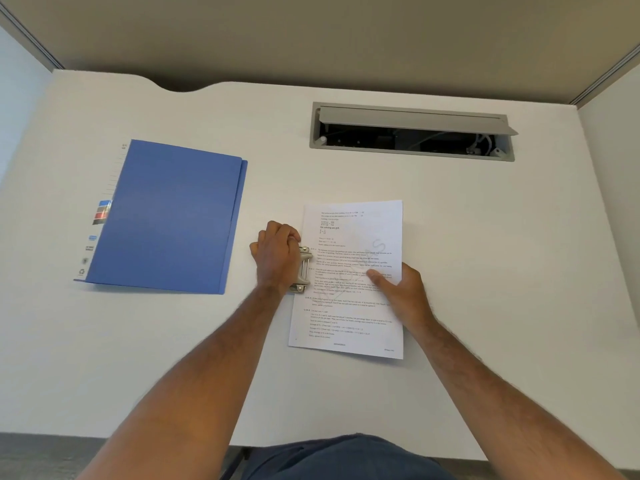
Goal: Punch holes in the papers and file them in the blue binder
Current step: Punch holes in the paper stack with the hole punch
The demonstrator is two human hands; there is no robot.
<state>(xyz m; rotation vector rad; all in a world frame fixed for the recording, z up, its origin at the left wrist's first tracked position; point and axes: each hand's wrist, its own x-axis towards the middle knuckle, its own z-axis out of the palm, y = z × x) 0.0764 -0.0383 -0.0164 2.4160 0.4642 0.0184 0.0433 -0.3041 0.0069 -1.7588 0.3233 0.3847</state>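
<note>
A white desk (485, 271) is stretching out under everything, with grey partition panels (311, 36) standing behind it. Taking the printed papers (349, 306) as the marker, they are lying flat near the middle of the desk, slightly skewed, text side up. Beyond the papers, toward the back of the desk and a little to the right, a grey cable hatch (412, 131) is sitting with its flap tilted up, showing wires inside. Well to the left of the papers, and apart from them, the blue binder (173, 216) is lying closed and flat, a label strip showing along its left edge.

Right at the papers' left edge, about halfway along, a metal hole punch (303, 270) is sitting with that edge going into it. The person's left hand (277, 258) is lying over the punch, fingers curled down around its top. The right hand (398, 289) is resting on the papers' right side, fingers fairly straight and pressing flat on the sheet, thumb off the right edge. Both bare forearms are reaching in from the near edge of the desk, where dark blue clothing (346, 459) is showing.
</note>
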